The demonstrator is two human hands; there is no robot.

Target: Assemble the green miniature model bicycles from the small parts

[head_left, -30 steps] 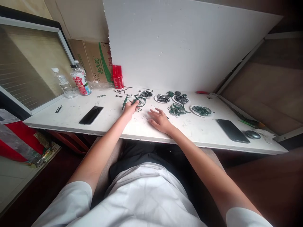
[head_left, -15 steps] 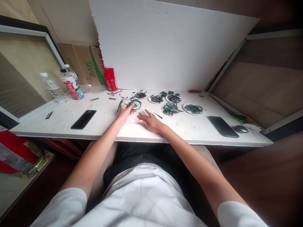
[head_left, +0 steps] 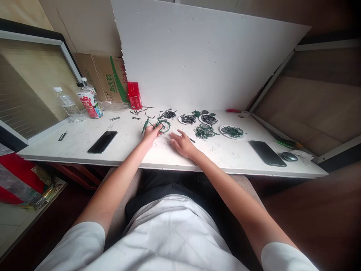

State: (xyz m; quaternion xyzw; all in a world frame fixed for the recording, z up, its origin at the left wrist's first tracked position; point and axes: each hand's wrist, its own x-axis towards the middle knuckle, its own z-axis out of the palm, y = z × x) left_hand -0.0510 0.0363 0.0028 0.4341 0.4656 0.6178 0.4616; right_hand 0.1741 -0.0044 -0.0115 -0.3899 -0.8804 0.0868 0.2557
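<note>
The rear part of a green model bicycle point(head_left: 156, 125) is clamped between the thumb and fingers of the left hand point(head_left: 152, 134), above the white table point(head_left: 220, 154). The bicycle is seen at ten o'clock from the right hand point(head_left: 183, 145), whose fingers are held apart, palm down; whether the table is touched by it cannot be told. From that hand, a heap of green parts point(head_left: 205, 131) is placed at two o'clock, a plate of black parts point(head_left: 187, 119) at twelve, a phone point(head_left: 102, 142) at nine and a dark flat device point(head_left: 267, 153) at three.
</note>
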